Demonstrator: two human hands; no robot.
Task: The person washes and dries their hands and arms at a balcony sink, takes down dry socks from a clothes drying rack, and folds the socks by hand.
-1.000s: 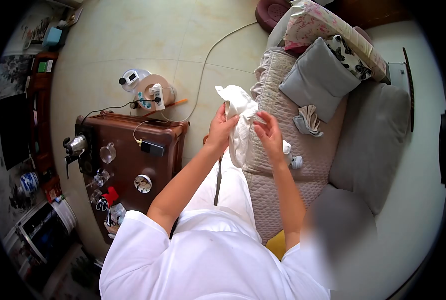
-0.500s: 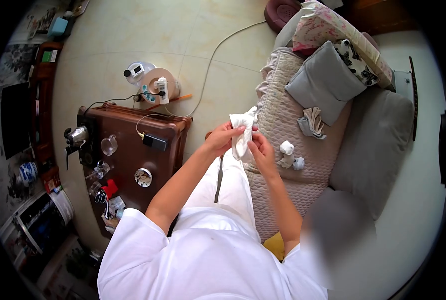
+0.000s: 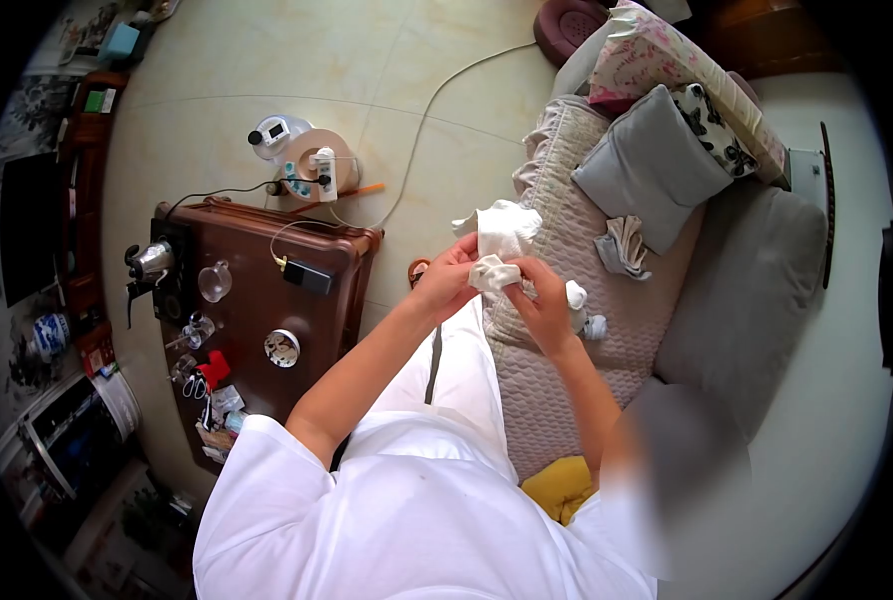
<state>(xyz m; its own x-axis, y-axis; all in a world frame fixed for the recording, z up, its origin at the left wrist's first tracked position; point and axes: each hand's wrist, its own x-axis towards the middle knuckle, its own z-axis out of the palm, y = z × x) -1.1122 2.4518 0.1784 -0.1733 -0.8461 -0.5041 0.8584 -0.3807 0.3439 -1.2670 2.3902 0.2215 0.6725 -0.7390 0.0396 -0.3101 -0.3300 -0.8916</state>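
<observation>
A pair of white socks (image 3: 508, 232) is held in front of me above my knees. Its far part spreads out loosely beyond my fingers, while a bunched end sits between my two hands. My left hand (image 3: 449, 280) pinches the left side of the bunched end. On the right side, my right hand (image 3: 542, 300) grips the same fabric with thumb and fingers. Beside my right hand, small balled white and grey socks (image 3: 594, 326) lie on the sofa cover, partly hidden by that hand. Farther right rests a folded beige and grey bundle of socks (image 3: 624, 247).
The quilted sofa (image 3: 607, 390) runs along my right, with a grey cushion (image 3: 637, 165) and a yellow cloth (image 3: 560, 487). To my left, a brown table (image 3: 252, 300) carries a moka pot (image 3: 153, 262), a glass jug (image 3: 216, 282) and a round tin (image 3: 282, 348). A cable crosses the floor.
The white socks, hanging narrow between my hands before, now spread farther away with one end bunched up. My right hand has moved slightly forward and turned inward.
</observation>
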